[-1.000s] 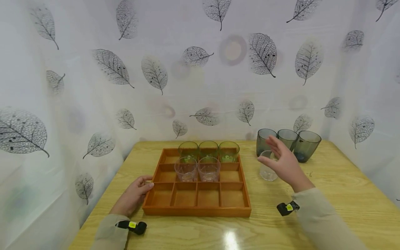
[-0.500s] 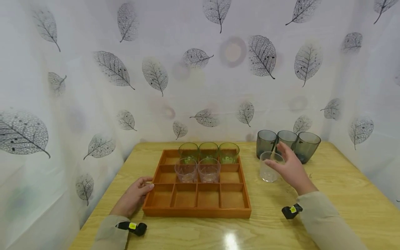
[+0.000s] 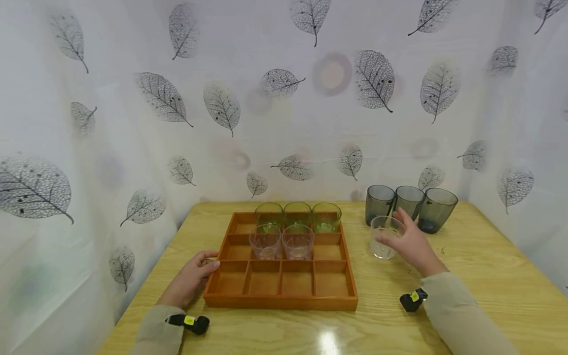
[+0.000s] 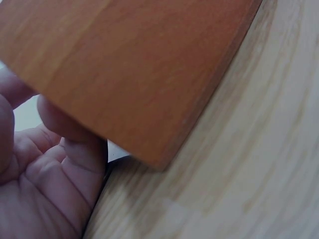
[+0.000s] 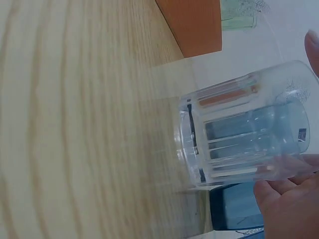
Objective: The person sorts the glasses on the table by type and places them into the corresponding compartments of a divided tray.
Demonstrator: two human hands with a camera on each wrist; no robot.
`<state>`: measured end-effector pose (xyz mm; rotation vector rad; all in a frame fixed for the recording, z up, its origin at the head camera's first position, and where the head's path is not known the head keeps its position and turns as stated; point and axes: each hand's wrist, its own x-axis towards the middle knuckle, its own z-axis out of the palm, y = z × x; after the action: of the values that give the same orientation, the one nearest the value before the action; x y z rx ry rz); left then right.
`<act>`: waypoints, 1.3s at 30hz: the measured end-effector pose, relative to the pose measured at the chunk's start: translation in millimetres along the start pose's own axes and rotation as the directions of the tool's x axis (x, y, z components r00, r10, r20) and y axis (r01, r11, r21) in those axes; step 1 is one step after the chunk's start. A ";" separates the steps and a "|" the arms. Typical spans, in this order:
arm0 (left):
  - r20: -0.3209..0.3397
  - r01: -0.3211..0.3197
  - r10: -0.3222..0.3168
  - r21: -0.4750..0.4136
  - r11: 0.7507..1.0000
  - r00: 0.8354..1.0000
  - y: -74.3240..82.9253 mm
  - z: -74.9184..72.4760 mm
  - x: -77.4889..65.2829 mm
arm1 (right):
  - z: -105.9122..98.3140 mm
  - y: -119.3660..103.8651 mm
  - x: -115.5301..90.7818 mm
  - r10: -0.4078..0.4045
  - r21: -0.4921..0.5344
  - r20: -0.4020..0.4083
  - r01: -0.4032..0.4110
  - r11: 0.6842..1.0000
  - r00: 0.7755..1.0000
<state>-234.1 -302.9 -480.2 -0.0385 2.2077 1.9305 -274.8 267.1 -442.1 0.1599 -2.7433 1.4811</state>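
Note:
My left hand [image 3: 188, 278] rests against the left wall of an orange-brown wooden tray [image 3: 279, 301], thumb and fingertips touching near its rim. In the left wrist view the fingers are partly hidden behind the tray's corner [image 4: 124, 94]. To the right of the tray, my right hand [image 3: 414, 246] is around a clear glass [image 3: 383, 244] standing upright on the table. Its thumb lies across the near side and the fingers reach behind. In the right wrist view the fingers [image 5: 294, 191] touch the glass's side; the thumb is mostly cut off at the frame's edge.
Three green glasses [image 3: 298, 217] stand in the tray's back row, and two clear pinkish glasses [image 3: 266, 244] in its middle row. The front compartments [image 3: 262, 278] show bare wood. Three dark grey glasses [image 3: 437, 212] stand behind the right hand. A leaf-print curtain [image 3: 284, 118] hangs behind the table.
My right hand has moved right and down from above the clear glass to around it, its thumb and fingers closing in. The left hand, the tray and the glasses have stayed in place.

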 end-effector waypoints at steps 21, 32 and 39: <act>0.000 -0.002 0.002 -0.024 1.000 1.000 1.2 2.7 1.4 | 5.3 6.2 -3.5 -0.033 0.111 0.005 0.032 0.993 0.999; -0.013 0.011 -0.011 0.032 0.999 1.000 1.9 1.1 0.1 | 9.2 0.4 -13.4 -0.045 0.054 0.045 0.043 0.998 0.998; -0.011 0.009 -0.008 0.021 1.000 1.000 1.4 1.1 0.1 | 17.3 -7.6 -17.2 -0.047 0.059 0.085 0.042 0.997 0.995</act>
<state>-234.3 -301.6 -479.0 -0.0550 2.2302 1.9071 -256.4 249.9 -446.4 0.2913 -2.7442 1.5787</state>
